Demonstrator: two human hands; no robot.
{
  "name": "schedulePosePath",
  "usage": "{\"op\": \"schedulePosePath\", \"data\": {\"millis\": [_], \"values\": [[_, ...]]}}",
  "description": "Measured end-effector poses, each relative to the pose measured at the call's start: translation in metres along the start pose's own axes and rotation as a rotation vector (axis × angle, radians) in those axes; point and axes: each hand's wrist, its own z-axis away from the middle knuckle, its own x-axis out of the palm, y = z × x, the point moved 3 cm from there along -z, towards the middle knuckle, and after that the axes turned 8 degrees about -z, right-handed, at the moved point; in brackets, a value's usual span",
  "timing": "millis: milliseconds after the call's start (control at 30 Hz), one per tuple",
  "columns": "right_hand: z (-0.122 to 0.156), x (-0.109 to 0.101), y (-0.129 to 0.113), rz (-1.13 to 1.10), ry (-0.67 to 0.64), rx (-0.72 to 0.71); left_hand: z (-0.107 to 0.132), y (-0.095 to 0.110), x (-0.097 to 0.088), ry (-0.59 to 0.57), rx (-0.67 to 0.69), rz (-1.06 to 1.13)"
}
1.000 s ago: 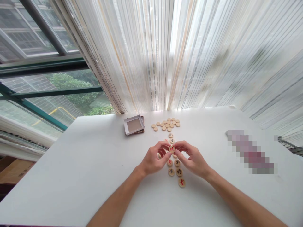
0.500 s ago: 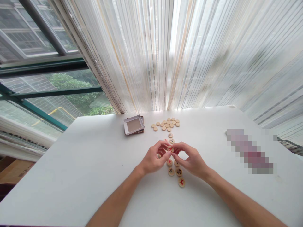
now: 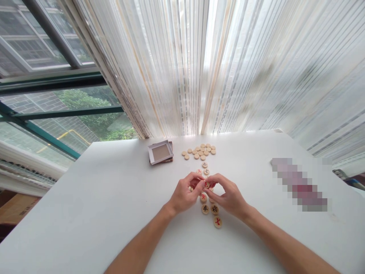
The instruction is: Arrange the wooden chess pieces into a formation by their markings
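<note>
A round wooden Chinese chess piece (image 3: 207,185) with a red character is held up between the fingertips of both hands. My left hand (image 3: 184,194) pinches it from the left, thumb in front, while my right hand (image 3: 230,195) closes on it from the right. Below them on the table lie a red-marked piece (image 3: 203,197), two black-marked pieces side by side (image 3: 205,209) and, nearest me, another red-marked piece (image 3: 218,222). Just beyond my fingers are a red-marked piece (image 3: 199,172) and two black-marked ones (image 3: 205,164). My hands partly cover other pieces.
Several blank-side-up pieces (image 3: 200,153) lie in a loose cluster farther back on the white table (image 3: 114,213). To their left, a shallow open box (image 3: 161,153) rests on a darker part. A pixelated object (image 3: 299,186) is on the right. Striped curtains (image 3: 182,68) hang along the back edge.
The held piece sits slightly lower and turned, with its red character looking different. Both hands remain together around it. The whole view has shifted a little.
</note>
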Motion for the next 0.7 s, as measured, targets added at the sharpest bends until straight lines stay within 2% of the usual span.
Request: {"op": "schedulePosePath", "data": {"millis": [200, 467, 700], "values": [[-0.0029, -0.0044, 0.0006, -0.038, 0.030, 0.075, -0.0003, -0.0008, -0.0001, -0.048, 0.019, 0.041], [-0.0026, -0.0050, -0.0021, -0.057, 0.002, 0.058, -0.0010, -0.0027, -0.0012, -0.018, 0.012, 0.022], [0.0007, 0.0006, -0.0022, 0.001, -0.046, -0.017, -0.0008, -0.0048, -0.0025, 0.037, -0.006, -0.012]]}}
